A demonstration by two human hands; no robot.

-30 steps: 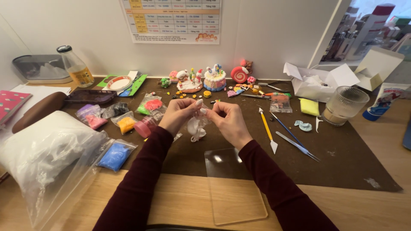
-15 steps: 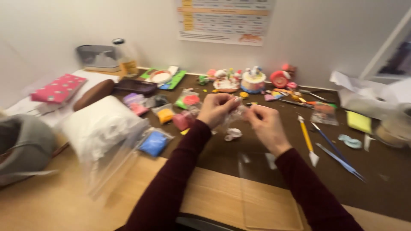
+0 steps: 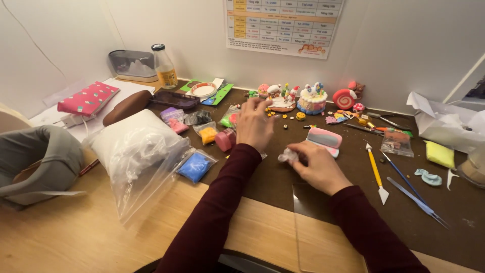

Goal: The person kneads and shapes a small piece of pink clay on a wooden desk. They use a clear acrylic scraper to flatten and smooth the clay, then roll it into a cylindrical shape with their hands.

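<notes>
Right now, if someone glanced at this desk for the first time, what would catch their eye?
Probably the row of small colourful clay figures, above all the clay cake, along the back of the dark mat. Next, the two hands at centre: the right hand pinches a crumpled clear plastic wrapper, while the left hand reaches toward the figures. At left lies a big clear bag of white clay, with small bags of coloured clay beside it.

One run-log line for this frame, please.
left hand: raised, open, over small clay bags | right hand: pinching crumpled clear plastic wrapper | surface: brown mat
</notes>
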